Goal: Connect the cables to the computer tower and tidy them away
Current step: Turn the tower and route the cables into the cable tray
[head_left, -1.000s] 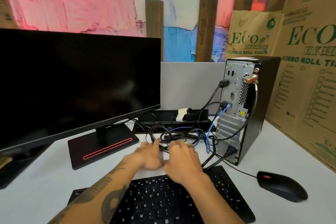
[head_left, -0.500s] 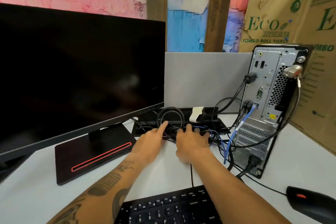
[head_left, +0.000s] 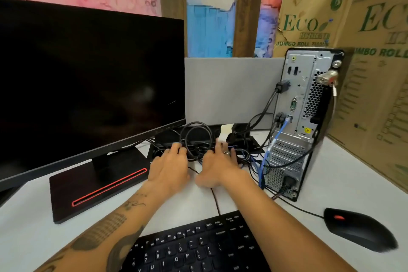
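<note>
Both hands, left (head_left: pixel 170 164) and right (head_left: pixel 217 166), have pushed the cables (head_left: pixel 196 139) to the counter's (head_left: pixel 331 174) back edge, flat-fingered, gripping nothing, so tidying looks nearly done.

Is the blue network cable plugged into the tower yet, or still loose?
Plugged in: the blue cable's connector sits in a port on the tower's rear panel.

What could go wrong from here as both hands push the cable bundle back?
1. The left hand and right hand press the tangled black cable bundle; taut leads might loosen plugs on the silver-backed black computer tower.
2. The blue network cable, caught in the tangle, could kink.
</note>
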`<state>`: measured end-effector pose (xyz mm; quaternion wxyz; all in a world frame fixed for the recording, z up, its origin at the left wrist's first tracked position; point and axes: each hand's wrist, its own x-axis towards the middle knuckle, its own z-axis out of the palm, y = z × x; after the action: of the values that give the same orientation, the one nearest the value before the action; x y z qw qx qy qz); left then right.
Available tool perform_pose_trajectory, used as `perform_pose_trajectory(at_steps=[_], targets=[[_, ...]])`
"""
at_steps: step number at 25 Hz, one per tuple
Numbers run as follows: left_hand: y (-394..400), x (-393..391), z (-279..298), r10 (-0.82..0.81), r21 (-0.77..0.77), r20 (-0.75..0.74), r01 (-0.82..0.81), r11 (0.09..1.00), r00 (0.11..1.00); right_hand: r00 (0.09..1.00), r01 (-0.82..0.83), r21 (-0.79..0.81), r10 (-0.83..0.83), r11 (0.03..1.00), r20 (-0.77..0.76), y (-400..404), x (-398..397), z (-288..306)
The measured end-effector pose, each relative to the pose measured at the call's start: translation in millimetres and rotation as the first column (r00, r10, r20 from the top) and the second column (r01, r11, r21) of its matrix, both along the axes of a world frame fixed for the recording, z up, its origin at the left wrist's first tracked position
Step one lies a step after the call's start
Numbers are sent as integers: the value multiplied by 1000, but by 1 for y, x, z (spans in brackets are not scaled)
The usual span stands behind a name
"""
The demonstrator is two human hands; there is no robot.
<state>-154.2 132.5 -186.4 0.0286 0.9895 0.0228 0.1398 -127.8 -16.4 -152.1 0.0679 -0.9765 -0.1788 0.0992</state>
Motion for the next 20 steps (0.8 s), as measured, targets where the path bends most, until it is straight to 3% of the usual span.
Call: perform_pose_trajectory(at_steps=[3,6,8,11,12,13,15,18,20], targets=[[-20,-17,30,-75,-223,142,106,969,987,996,-90,257,94,962,-5,-14,-39,16],[-33,-39,59,-284,-298,141,314,902,949,966,-231,483,141,845,215,-41,-82,22],[-47,-54,83,-204,-277,318,296,914,926,920,-292,591,52,752,388,-67,-112,22],[-92,-77,130,-123,-336,680,456,824,722,721,-421,685,-239,594,650,-110,-137,12],[-111,-82,145,-143,-324,730,522,789,669,674,-394,725,-359,565,646,-122,-137,7],[-131,-87,160,-175,-323,723,550,770,669,644,-327,775,-472,541,601,-133,-135,3],[-170,-86,187,-240,-349,571,497,795,785,654,-94,870,-629,484,421,-152,-122,-1],[-208,-65,213,-197,-394,299,309,866,934,745,222,879,-655,423,127,-170,-89,-5],[-219,-48,216,-126,-429,215,210,878,968,807,290,859,-591,422,18,-170,-71,-8]])
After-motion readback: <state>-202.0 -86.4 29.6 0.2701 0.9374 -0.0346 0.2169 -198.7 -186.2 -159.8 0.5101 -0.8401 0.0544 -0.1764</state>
